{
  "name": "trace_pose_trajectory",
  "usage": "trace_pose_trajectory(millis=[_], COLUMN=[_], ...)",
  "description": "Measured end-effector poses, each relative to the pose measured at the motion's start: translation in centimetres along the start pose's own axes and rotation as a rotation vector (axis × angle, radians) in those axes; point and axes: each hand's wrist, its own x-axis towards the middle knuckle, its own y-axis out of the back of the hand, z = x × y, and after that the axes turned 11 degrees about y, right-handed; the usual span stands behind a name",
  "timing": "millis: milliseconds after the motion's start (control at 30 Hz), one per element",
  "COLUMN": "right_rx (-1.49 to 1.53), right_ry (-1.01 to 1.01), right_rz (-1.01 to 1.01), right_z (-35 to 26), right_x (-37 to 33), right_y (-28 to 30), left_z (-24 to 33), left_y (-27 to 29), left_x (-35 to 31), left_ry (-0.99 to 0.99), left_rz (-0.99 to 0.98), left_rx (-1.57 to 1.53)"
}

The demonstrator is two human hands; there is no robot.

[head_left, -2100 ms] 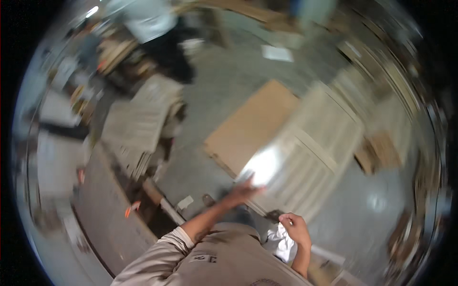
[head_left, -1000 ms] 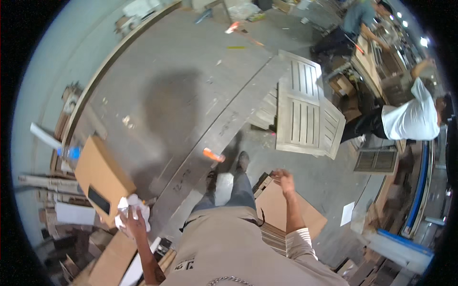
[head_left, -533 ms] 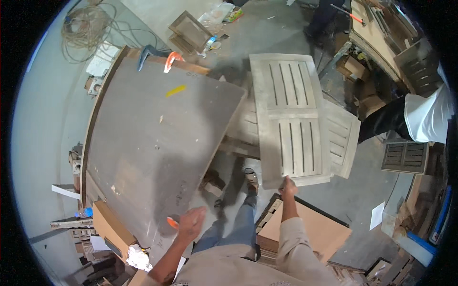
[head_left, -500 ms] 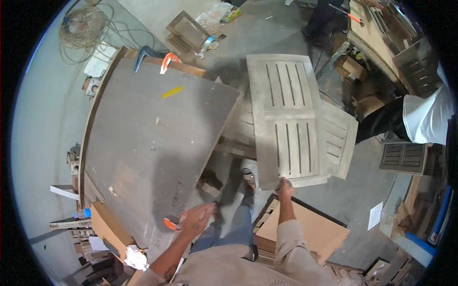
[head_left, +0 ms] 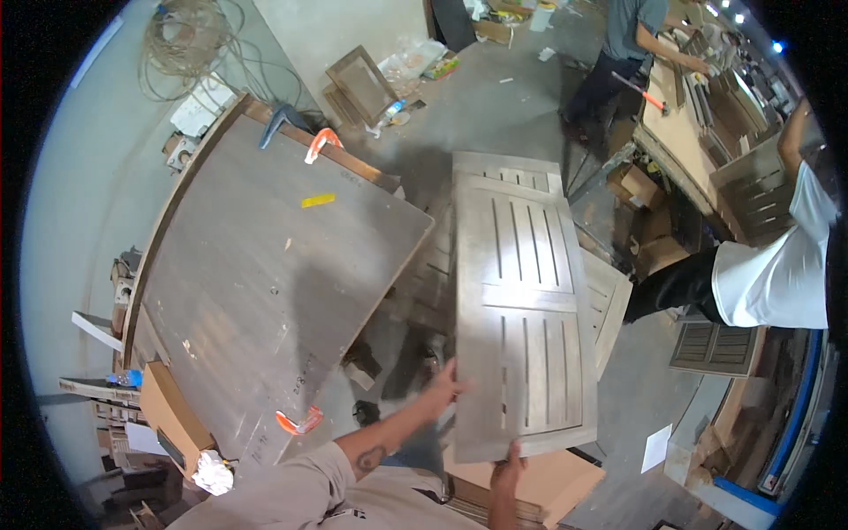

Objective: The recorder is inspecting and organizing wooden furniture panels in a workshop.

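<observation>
A greyish wooden slatted panel with two sections of slots stands tilted before me, lengthwise away from my body. My right hand grips its near edge, the thumb on the face and the fingers hidden underneath. At the panel's left edge, near its lower corner, is my left hand; its fingers are apart and reach the edge, slightly blurred. Behind the panel's far end shows the slotted top of a similar panel. Another slatted panel juts out from behind on the right.
A large grey-topped table with orange clamps fills the left. A brown board stack lies by my right hand. On the right stands a person in a white shirt; another person works at the far bench.
The slatted panel has come nearer to me, held by my right hand. My left hand has moved right from beside the table to the panel's left edge. The view has shifted.
</observation>
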Motion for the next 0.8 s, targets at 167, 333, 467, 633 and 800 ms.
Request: trace_pose_trajectory(millis=[167,333,467,633,800], right_rx=[0.231,0.353,0.155,0.140,0.112], right_ry=[-0.110,0.024,0.247,0.005,-0.049], right_rz=[-0.268,-0.287,-0.468,-0.759,-1.271], right_z=[-5.2,-4.1,-6.1,-4.9,-2.1], right_x=[-1.6,-5.3,-10.5,-9.7,-21.8], right_y=[-1.0,-4.6,-8.8,-11.9,-22.8], left_z=[3.8,7.2,7.5,5.8,2.9], left_y=[-7.2,-5.4,0.9,10.8,23.0], left_x=[-3.0,-9.1,-17.5,-29.4,-36.4], left_ry=[-0.174,-0.516,-0.720,-0.707,-0.796], left_rz=[0.031,0.241,0.133,0.149,0.106], left_rx=[0.399,0.556,0.223,-0.065,-0.577])
